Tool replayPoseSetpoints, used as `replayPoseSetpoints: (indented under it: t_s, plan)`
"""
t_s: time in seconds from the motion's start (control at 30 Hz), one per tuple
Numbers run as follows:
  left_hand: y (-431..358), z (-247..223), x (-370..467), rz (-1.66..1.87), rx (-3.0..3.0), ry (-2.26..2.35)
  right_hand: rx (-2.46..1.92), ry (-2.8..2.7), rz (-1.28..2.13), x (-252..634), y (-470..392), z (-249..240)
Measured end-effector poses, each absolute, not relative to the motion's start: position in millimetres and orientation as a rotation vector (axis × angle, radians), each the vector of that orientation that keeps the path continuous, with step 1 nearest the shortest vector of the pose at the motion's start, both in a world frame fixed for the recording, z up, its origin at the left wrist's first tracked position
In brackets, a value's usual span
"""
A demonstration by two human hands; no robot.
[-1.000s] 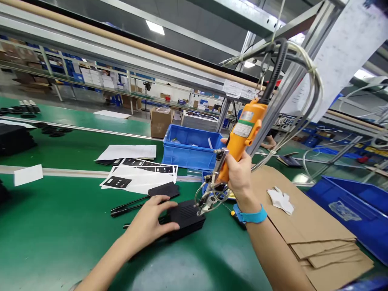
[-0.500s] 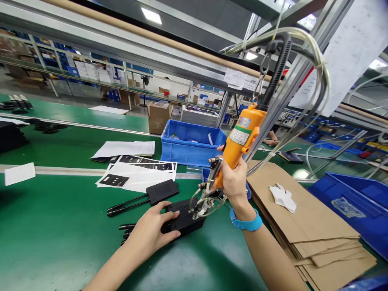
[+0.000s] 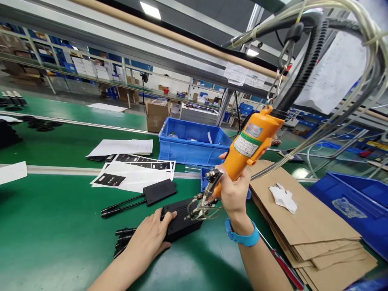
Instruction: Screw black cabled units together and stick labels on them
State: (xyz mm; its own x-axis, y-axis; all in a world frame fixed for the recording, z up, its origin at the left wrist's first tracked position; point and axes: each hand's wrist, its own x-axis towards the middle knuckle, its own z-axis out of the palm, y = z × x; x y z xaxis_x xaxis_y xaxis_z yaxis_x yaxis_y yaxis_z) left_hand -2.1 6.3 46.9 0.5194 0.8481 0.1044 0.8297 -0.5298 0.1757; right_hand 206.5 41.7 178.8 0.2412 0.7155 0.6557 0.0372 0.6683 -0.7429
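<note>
My right hand [image 3: 235, 194] is wrapped around an orange power screwdriver [image 3: 247, 141], which leans to the right and hangs from a hook and a thick black cable. Its metal nose, with thin clear hoses around it, points down at the ribbed top of a black box [image 3: 182, 226]. Whether the tip touches the box I cannot tell. My left hand [image 3: 151, 234] grips the left end of this box, thumb and fingers on its top and near side. Black rod-like antennas [image 3: 121, 238] stick out left of it, partly behind my wrist. A similar flat black box [image 3: 159, 191] with two antennas lies just beyond.
Printed sheets [image 3: 136, 173] and a blue bin [image 3: 194, 151] are farther back. Flattened cardboard [image 3: 315, 226] with a white glove [image 3: 283, 198] lies on the right, beside a red-handled tool [image 3: 286, 266]. Another blue bin [image 3: 351, 202] stands beyond. Cables hang at upper right.
The power screwdriver leans further right, and its nose has shifted slightly left over the box. My left hand's fingers have drawn closer together. The red-handled tool has come into view.
</note>
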Motion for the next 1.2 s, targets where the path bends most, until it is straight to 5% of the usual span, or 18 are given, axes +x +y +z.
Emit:
replayPoseSetpoints:
  t_s: [0.43,0.77,1.2]
  plan:
    - [31.8,52.1,2.8,0.464,2.726,1.262,-0.603,-1.211,0.522,233.3,79.8,256.2]
    - [33.1,48.0,2.9,0.679,2.642,1.273,-0.611,-1.231,0.7,222.5,109.3,198.8]
    - [32.9,45.4,3.7,0.68,2.571,1.276,-0.722,-1.255,0.693,225.8,112.5,182.7]
